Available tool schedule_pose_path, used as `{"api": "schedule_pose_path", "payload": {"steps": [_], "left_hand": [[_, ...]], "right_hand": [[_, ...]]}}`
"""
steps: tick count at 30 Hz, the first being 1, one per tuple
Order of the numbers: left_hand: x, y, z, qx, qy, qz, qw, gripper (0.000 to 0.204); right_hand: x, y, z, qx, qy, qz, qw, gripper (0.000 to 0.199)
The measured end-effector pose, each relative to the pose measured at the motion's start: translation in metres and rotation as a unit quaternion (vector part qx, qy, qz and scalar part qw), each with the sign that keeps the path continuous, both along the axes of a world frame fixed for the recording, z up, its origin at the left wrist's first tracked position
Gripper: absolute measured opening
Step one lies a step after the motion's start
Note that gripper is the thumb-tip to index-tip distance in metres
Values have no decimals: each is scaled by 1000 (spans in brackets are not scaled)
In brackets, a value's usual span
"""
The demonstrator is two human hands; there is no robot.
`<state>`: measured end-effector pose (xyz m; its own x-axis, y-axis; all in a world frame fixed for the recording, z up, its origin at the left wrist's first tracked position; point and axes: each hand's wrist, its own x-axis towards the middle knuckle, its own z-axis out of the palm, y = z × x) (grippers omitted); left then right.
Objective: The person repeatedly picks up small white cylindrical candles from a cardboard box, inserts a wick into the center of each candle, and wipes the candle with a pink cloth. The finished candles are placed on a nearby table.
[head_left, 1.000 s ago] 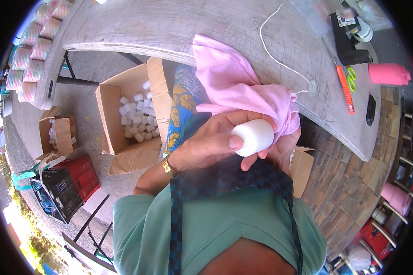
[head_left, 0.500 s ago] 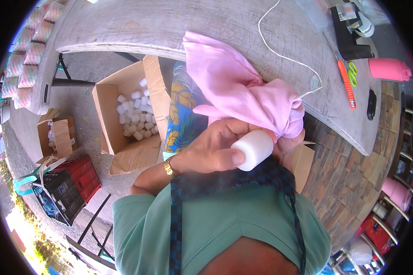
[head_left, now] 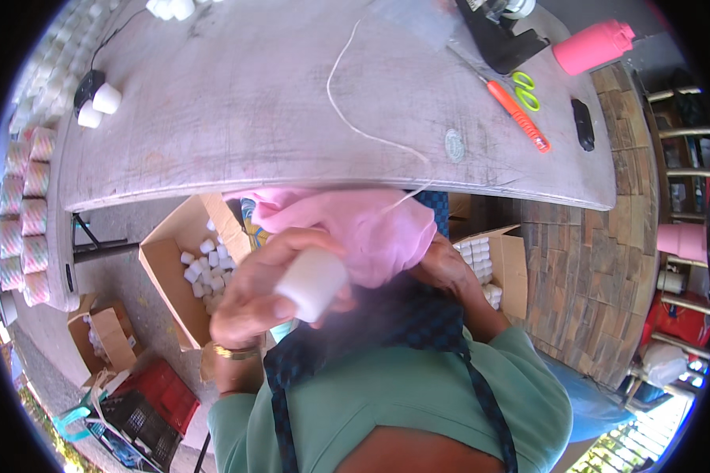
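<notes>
1. Along the right side of the grey table (head_left: 237, 146), you have an orange cutter (head_left: 521, 118), green scissors (head_left: 521, 89), a pink bottle (head_left: 594, 49) and a small black object (head_left: 582, 124); a white cord (head_left: 343, 102) runs from its middle over the near edge.
2. Just before that edge, the bunched pink cloth (head_left: 363, 236) sits between your hands and the table.
3. Count one cutter, one pair of scissors, one bottle and one cord; two loose white cylinders (head_left: 107, 98) beside a black block (head_left: 87, 85) at the table's left; three cardboard boxes (head_left: 164, 256) below it, their contents overlapping too much to count.
4. Your left hand (head_left: 252, 293) is clamped on one white cylinder (head_left: 314, 284), held short of the table's near edge; though blurred, its long axis looks slanted, one end toward the table and rightward, the other toward you and leftward.
5. Your right hand (head_left: 443, 264) touches the cloth; its fingertips are hidden, so you cannot tell its grip.
</notes>
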<state>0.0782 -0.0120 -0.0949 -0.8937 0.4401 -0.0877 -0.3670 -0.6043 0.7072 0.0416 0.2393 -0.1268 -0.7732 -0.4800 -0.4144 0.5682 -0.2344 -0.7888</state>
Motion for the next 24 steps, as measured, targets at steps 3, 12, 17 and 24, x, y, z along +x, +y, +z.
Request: {"api": "schedule_pose_path", "payload": {"steps": [3,12,17,24], "left_hand": [[-30,-22,31,-9,24,14,1000,69],[-181,-9,167,-531,471,374,596,29],[-154,-19,130,-564,443,397,572,28],[-134,-26,-10,-679,360,384,511,31]], "right_hand": [[9,32,-17,220,72,106,967,40],[15,108,-50,528,200,284,775,20],[14,125,-49,584,305,187,728,18],[-8,41,16,602,496,165,604,10]]}}
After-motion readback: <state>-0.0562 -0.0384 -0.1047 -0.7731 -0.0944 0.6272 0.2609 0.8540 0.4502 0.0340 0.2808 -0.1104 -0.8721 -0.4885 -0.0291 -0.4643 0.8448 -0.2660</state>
